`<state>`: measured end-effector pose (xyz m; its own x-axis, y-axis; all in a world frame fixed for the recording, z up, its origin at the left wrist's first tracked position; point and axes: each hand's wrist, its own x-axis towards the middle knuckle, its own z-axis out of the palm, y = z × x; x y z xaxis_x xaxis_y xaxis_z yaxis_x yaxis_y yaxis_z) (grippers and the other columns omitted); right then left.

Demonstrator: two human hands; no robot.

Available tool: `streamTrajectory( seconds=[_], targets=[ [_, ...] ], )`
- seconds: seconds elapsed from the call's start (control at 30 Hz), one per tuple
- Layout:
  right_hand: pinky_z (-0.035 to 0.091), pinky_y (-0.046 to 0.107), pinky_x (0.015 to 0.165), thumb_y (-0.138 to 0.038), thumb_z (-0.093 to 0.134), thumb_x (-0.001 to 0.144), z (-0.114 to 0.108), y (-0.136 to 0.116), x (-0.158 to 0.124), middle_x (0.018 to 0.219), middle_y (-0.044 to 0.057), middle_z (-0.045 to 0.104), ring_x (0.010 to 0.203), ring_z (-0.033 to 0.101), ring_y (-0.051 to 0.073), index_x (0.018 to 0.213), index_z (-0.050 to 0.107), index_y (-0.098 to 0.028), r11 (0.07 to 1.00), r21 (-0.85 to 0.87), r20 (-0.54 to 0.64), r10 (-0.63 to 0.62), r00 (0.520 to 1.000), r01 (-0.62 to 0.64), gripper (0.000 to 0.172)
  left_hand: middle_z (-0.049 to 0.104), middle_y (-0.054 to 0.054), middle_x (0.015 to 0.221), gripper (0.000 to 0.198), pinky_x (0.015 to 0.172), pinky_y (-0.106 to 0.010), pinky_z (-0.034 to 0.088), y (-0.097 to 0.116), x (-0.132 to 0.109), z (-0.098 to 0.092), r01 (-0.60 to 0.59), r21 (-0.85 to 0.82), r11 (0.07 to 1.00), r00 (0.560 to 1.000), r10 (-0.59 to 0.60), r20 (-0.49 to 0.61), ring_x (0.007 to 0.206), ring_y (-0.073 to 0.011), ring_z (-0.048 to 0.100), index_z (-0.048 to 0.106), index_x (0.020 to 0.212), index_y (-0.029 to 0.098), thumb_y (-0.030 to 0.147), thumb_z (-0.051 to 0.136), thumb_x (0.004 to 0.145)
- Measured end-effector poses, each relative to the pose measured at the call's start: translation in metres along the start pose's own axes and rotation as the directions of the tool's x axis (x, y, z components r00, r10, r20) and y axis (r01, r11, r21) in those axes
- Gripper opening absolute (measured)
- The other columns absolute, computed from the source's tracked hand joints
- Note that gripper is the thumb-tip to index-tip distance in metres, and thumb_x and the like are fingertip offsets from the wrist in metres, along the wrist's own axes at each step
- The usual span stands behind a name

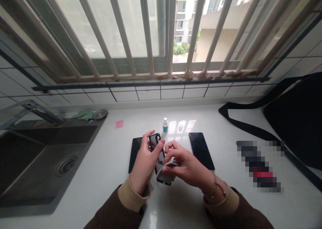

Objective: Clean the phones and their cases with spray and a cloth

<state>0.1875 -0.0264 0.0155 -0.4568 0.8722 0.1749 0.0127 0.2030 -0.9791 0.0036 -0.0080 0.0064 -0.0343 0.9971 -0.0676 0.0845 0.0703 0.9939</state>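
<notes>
My left hand [148, 157] grips a phone case [154, 141] with a black rim, a see-through back and camera holes at its top. In my right hand [184, 163] a thin grey cloth [173, 162] is pinched between thumb and fingers, against the lower part of the case. Partly behind my left hand lies a dark phone-like slab [134, 152]. To the right of my right hand a black phone [202, 150] rests flat on the counter. Beyond the case stands a small white-capped bottle [165, 125] with blue at its base.
A small clear cap-like piece [180, 127] and a pink paper [119, 124] lie on the white counter [108, 175]. At the left is a sink [47, 202] with a faucet [42, 111]. A black bag [297, 121] with a strap and a blurred-out item [259, 165] are at the right.
</notes>
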Motion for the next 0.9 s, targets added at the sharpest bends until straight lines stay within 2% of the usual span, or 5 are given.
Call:
streamTrajectory(
  seconds=[0.3, 0.47, 0.53, 0.63, 0.9],
  targets=[
    [0.048, 0.033, 0.078, -0.029, 0.076, 0.095, -0.009, 0.016, 0.004, 0.092, 0.003, 0.071, 0.087, 0.066, 0.021, 0.091, 0.071, -0.021, 0.838, -0.453, -0.337, 0.157, 0.928, -0.306, 0.010, 0.063, -0.022, 0.143, 0.080, 0.110, -0.049, 0.053, -0.025, 0.005, 0.004, -0.011, 0.192, 0.981, 0.998, -0.001, 0.066, 0.126, -0.0330, 0.067, 0.040, 0.158, 0.018, 0.061, 0.067, 0.096],
    [0.047, 0.032, 0.075, -0.026, 0.072, 0.097, -0.009, 0.023, 0.006, 0.089, 0.004, 0.073, 0.084, 0.068, 0.022, 0.088, 0.070, -0.021, 0.807, -0.471, -0.400, 0.163, 0.902, -0.355, 0.011, 0.033, -0.023, 0.170, 0.080, 0.126, -0.058, 0.036, -0.018, -0.005, 0.007, -0.222, 0.438, 0.871, 0.971, 0.155, 0.183, 0.158, -0.0380, 0.036, 0.032, 0.164, 0.019, 0.055, 0.064, 0.099],
    [0.048, 0.031, 0.076, -0.024, 0.073, 0.096, -0.008, 0.029, 0.006, 0.090, 0.004, 0.073, 0.085, 0.069, 0.022, 0.087, 0.069, -0.021, 0.797, -0.484, -0.416, 0.154, 0.896, -0.361, 0.010, 0.031, -0.021, 0.172, 0.076, 0.129, -0.061, 0.029, -0.015, -0.008, 0.007, -0.299, 0.534, 0.791, 0.948, 0.185, 0.257, 0.163, -0.0378, 0.025, 0.037, 0.162, 0.020, 0.053, 0.065, 0.099],
    [0.049, 0.031, 0.076, -0.024, 0.073, 0.097, -0.006, 0.040, 0.007, 0.091, 0.005, 0.072, 0.086, 0.069, 0.023, 0.088, 0.068, -0.021, 0.775, -0.532, -0.409, 0.119, 0.905, -0.342, 0.011, 0.038, -0.021, 0.169, 0.072, 0.130, -0.062, 0.027, -0.012, -0.009, 0.006, -0.348, 0.573, 0.742, 0.922, 0.160, 0.353, 0.161, -0.0376, 0.029, 0.043, 0.159, 0.021, 0.055, 0.065, 0.099],
    [0.050, 0.029, 0.079, -0.023, 0.070, 0.100, -0.001, 0.042, 0.005, 0.099, 0.005, 0.066, 0.088, 0.068, 0.020, 0.093, 0.069, -0.022, 0.692, -0.654, -0.370, 0.059, 0.927, -0.305, 0.007, 0.034, -0.026, 0.170, 0.125, 0.129, -0.066, 0.028, -0.017, -0.012, 0.004, -0.410, 0.629, 0.660, 0.882, 0.110, 0.459, 0.161, -0.0450, 0.026, 0.038, 0.164, 0.020, 0.064, 0.096, 0.063]
  ],
)
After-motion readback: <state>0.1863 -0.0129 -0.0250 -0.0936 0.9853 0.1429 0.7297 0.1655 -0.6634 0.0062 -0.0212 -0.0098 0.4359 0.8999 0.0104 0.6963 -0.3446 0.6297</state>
